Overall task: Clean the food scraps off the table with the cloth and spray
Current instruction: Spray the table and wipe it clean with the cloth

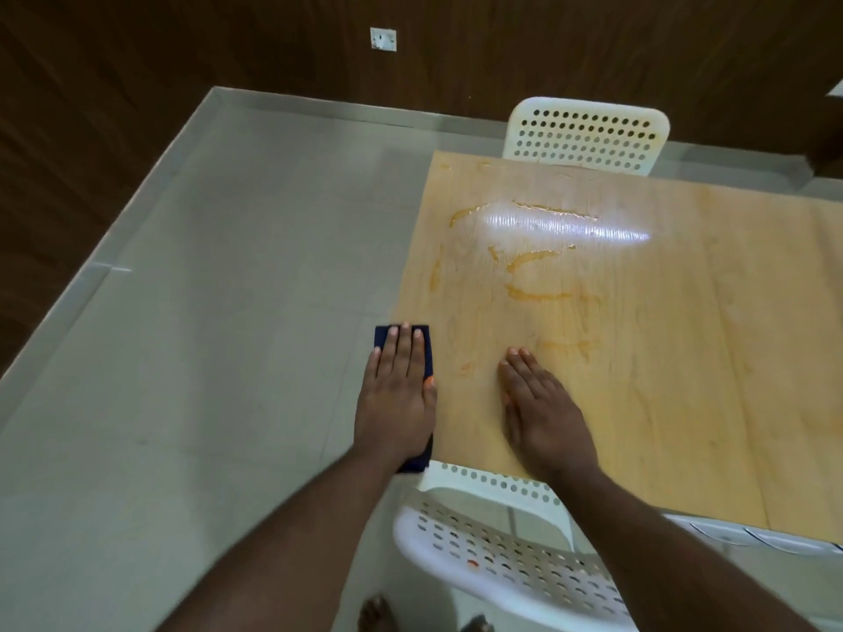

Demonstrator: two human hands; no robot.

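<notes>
Currently, in the head view, the left hand [396,394] lies flat, fingers straight, pressing a dark blue cloth [382,336] at the left edge of the wooden table [661,358]; part of the cloth overhangs the edge. The right hand [543,412] rests open, palm down, on the tabletop near the left hand. Orange streaks [529,262] and wet smears lie farther out on the surface. One white perforated chair [588,134] stands at the far side, another [502,554] at the near edge.
</notes>
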